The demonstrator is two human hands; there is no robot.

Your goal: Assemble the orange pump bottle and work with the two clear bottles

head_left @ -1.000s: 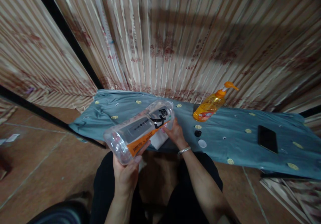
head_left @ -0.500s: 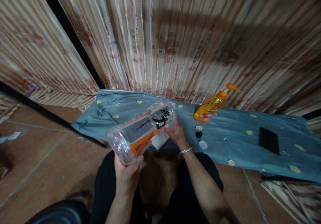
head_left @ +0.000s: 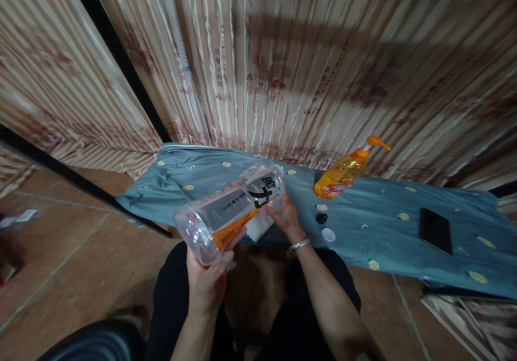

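Observation:
A large clear plastic bottle (head_left: 234,213) with a grey and orange label lies tilted between my hands, its far end up to the right. My left hand (head_left: 208,275) grips its near lower end from below. At the other end my right hand (head_left: 286,218), with a silver bracelet on the wrist, is closed around the bottle's side. Some white cloth or tissue (head_left: 259,226) shows under the bottle, partly covered by it. To the right of my right hand are a small black cap (head_left: 321,218) and a white round disc (head_left: 328,235).
A pump bottle of orange liquid (head_left: 341,175) stands at the back of the bench, which has a blue-green patterned cloth (head_left: 388,231). Farther right lies a black phone (head_left: 435,230). Black metal bars (head_left: 121,59) rise at the left before a striped curtain (head_left: 274,54).
The view has shifted very slightly, so everything sits a little to the right. Both hands keep the same hold on the bottle, with almost no movement.

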